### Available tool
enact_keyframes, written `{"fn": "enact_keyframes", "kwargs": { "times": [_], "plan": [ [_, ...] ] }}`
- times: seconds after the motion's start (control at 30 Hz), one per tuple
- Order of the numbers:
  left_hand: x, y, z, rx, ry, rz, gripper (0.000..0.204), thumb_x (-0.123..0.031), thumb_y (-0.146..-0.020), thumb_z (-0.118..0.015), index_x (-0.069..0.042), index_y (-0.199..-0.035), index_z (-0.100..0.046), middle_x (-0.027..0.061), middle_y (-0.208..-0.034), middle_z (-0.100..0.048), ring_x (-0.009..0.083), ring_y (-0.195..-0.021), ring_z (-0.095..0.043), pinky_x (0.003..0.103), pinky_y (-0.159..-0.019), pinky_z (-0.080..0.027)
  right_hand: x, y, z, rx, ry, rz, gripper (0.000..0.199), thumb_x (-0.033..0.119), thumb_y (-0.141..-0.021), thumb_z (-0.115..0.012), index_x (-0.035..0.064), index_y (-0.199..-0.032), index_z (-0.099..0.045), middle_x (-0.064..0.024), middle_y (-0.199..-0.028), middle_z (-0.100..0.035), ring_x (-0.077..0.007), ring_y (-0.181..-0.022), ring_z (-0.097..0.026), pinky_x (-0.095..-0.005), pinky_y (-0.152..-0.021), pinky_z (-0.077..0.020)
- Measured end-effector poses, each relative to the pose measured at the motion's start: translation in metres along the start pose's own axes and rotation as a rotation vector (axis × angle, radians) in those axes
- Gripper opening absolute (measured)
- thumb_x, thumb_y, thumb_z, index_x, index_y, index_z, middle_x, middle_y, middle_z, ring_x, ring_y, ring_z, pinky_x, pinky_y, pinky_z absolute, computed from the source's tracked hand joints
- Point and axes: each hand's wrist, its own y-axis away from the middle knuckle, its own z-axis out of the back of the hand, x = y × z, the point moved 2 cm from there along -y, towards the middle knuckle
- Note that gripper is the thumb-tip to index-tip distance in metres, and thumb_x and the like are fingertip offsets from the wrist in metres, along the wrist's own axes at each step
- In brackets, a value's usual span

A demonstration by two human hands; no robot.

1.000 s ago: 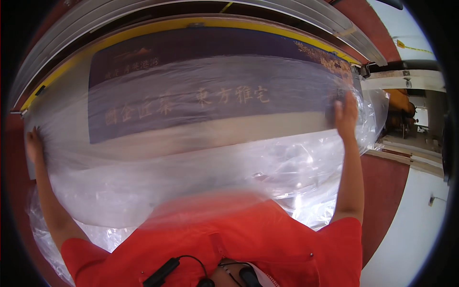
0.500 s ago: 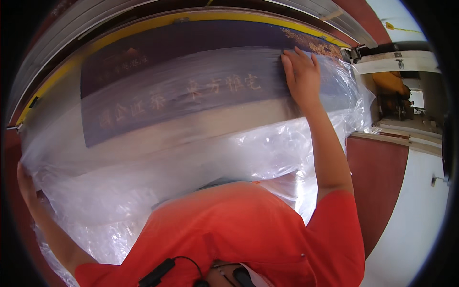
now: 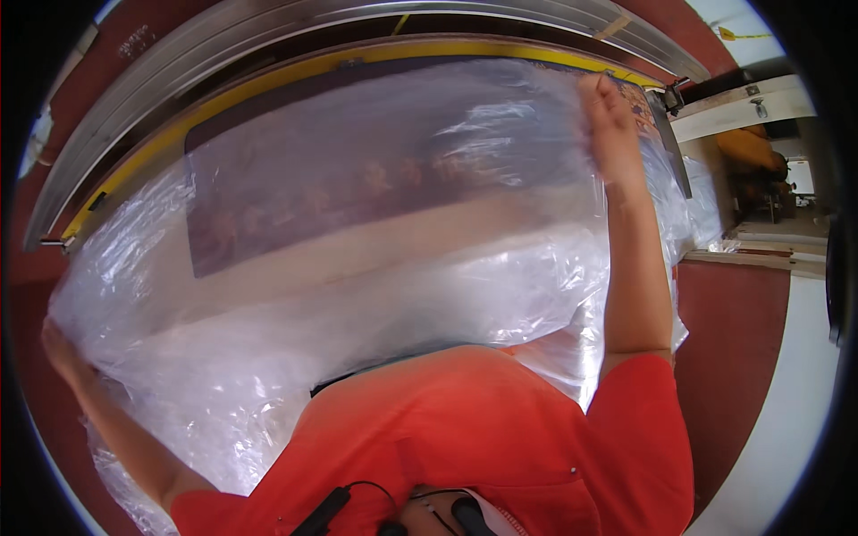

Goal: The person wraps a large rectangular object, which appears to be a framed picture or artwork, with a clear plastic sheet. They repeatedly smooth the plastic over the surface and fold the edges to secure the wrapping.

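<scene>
Head view: person in an orange shirt [image 3: 483, 429].
Film [image 3: 375, 295]: clear plastic, draped over a dark banner [image 3: 357, 179].
Left hand [image 3: 61, 344]: grip closed on the film's left edge.
Right hand [image 3: 612, 112]: grip clutching the film's upper right.

Much lay veiled under the plastic or lost at the rim

The panel [image 3: 384, 188] showed only dimly through the plastic sheet [image 3: 375, 295], its markings blurred past telling. The left hand [image 3: 61, 344] sat at the dark rim, its fingers buried in the sheet, so its grip could not be judged. The right hand [image 3: 612, 116] was smeared, fingers unclear against the sheet. The worktop [image 3: 733, 348] was mostly covered. Beyond the right doorway, the orange shape [image 3: 751, 152] was too small to identify.
</scene>
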Motion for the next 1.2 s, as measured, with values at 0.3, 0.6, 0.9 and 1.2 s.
{"fn": "enact_keyframes", "kwargs": {
  "times": [0.3, 0.6, 0.9, 1.2],
  "plan": [
    [-0.026, -0.059, -0.236, 0.004, -0.335, 0.022, 0.056, -0.052, -0.077, -0.035, -0.002, -0.095, -0.056, 0.0181, -0.094, -0.056, 0.0318, -0.089, -0.052, 0.037, -0.077, -0.039, -0.093, -0.108, 0.045, -0.368, 0.624, 0.018, 0.034, 0.034, -0.073, -0.052, 0.0009, -0.078, -0.056, -0.017, -0.073, -0.058, -0.0304, -0.072, -0.056, -0.0352, -0.065, -0.0426],
    [-0.03, -0.056, -0.253, 0.136, -0.289, 0.125, 0.069, -0.055, -0.079, -0.021, 0.003, -0.094, -0.055, 0.0207, -0.092, -0.056, 0.0323, -0.091, -0.052, 0.037, -0.077, -0.039, -0.113, -0.109, 0.027, -0.5, 0.543, -0.273, 0.05, 0.051, -0.066, -0.054, 0.0027, -0.08, -0.059, -0.0153, -0.08, -0.059, -0.0289, -0.081, -0.055, -0.0345, -0.076, -0.0397],
    [-0.009, -0.063, -0.246, 0.052, -0.331, 0.183, 0.055, -0.038, -0.08, -0.027, 0.008, -0.091, -0.055, 0.0207, -0.092, -0.056, 0.0322, -0.087, -0.053, 0.037, -0.076, -0.039, -0.119, -0.112, 0.026, -0.537, 0.601, -0.264, 0.05, 0.041, -0.077, -0.027, 0.0036, -0.095, -0.054, -0.0223, -0.097, -0.052, -0.0394, -0.094, -0.045, -0.0402, -0.082, -0.0342],
    [-0.038, -0.047, -0.242, 0.335, 0.634, 0.367, 0.033, -0.033, -0.083, -0.036, -0.005, -0.081, -0.054, 0.0012, -0.062, -0.048, 0.0124, -0.056, -0.045, 0.023, -0.052, -0.036, -0.12, -0.116, 0.032, -0.233, 0.32, -0.246, 0.057, 0.049, -0.071, -0.043, -0.0003, -0.098, -0.055, -0.013, -0.091, -0.055, -0.0223, -0.087, -0.049, -0.0297, -0.077, -0.036]
  ]
}}
